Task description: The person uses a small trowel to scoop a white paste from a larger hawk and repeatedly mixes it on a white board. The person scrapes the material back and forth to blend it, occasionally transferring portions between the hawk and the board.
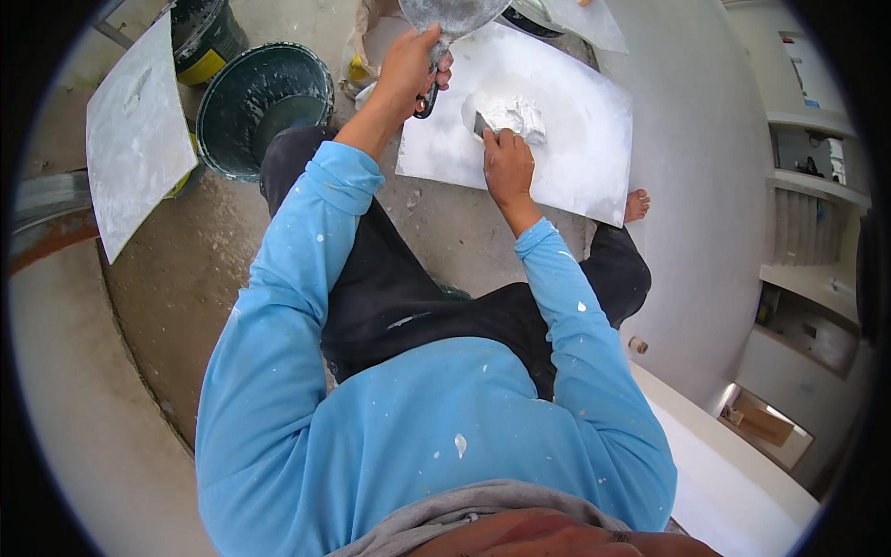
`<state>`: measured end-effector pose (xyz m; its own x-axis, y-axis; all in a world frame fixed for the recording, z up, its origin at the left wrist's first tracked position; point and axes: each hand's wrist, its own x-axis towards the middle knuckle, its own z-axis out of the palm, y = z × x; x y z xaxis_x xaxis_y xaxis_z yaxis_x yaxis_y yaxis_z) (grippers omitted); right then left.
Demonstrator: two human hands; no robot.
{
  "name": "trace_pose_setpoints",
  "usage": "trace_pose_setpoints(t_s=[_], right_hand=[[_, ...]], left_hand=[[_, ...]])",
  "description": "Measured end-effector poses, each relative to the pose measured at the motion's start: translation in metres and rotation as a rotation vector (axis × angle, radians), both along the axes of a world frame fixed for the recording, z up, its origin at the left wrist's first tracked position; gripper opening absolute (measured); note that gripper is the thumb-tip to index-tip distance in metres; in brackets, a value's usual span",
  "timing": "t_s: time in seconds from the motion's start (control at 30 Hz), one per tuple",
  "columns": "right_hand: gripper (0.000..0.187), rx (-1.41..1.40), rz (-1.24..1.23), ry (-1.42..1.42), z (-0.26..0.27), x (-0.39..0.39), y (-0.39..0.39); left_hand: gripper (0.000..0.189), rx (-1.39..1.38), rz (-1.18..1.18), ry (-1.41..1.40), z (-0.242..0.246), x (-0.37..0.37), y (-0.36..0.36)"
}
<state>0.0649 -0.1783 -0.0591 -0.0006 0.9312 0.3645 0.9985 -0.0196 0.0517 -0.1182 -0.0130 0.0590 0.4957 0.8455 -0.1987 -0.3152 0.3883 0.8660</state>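
My left hand (416,69) grips the red-and-black handle of a broad, rounded metal trowel (456,15), its blade smeared grey and cut off by the top of the view. Lower and to the right, my right hand (509,163) holds a small putty knife (479,126), whose dark blade meets the left side of a mound of white paste (518,117). Much of the knife is hidden by the fingers. The mound lies on a large white board (578,157), with a wet-looking smear around it.
A dark green bucket (278,104) stands left of the board, near my knee. Behind it is another bucket (209,42). A second board (136,146) leans at far left. An open bag of powder (379,42) sits behind my left hand. My bare foot (637,205) is beside the board.
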Motion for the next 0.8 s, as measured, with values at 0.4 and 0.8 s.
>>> trace_pose_setpoints(t_s=[0.4, 0.8], right_hand=[[0.023, 0.04, -0.297, 0.439, 0.073, 0.089, 0.008], [0.017, -0.024, 0.013, 0.035, -0.013, -0.039, 0.024]], left_hand=[[0.021, -0.016, 0.011, 0.007, 0.005, -0.003, 0.003], [0.021, -0.035, -0.006, -0.025, 0.001, 0.001, -0.004]])
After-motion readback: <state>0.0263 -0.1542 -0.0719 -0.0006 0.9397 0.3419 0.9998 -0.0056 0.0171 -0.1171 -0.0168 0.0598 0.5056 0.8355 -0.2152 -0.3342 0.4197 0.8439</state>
